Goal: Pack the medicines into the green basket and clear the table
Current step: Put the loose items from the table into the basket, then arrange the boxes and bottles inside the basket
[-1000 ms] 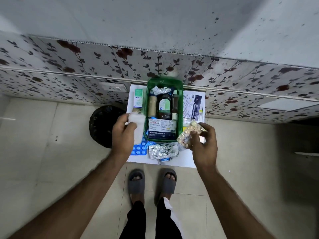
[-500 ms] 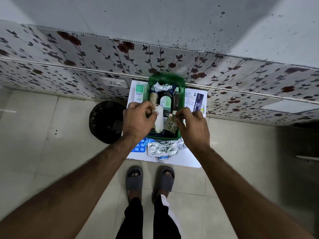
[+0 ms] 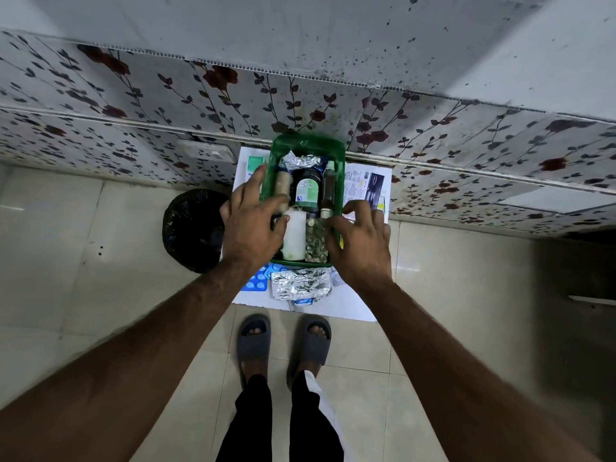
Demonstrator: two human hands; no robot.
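Observation:
The green basket (image 3: 306, 143) stands on a small white table (image 3: 346, 306) against the wall. It holds several bottles, a foil strip, a white roll (image 3: 294, 236) and a strip of yellowish tablets (image 3: 316, 241) lying side by side at its near end. My left hand (image 3: 250, 225) hovers over the basket's left edge with fingers spread, its thumb by the white roll. My right hand (image 3: 361, 243) is over the right edge, fingers apart, touching the tablet strip. A blue blister pack (image 3: 256, 281) and silver foil strips (image 3: 300, 285) lie on the table in front of the basket.
A green-and-white box (image 3: 255, 163) lies left of the basket, and a printed leaflet (image 3: 365, 188) lies to its right. A black bin (image 3: 191, 228) stands on the floor left of the table. My feet in grey slippers (image 3: 283, 341) are at the table's front edge.
Both hands carried the white roll and the tablet strip from beside the basket into it, laid them at its near end and let go with fingers spreading.

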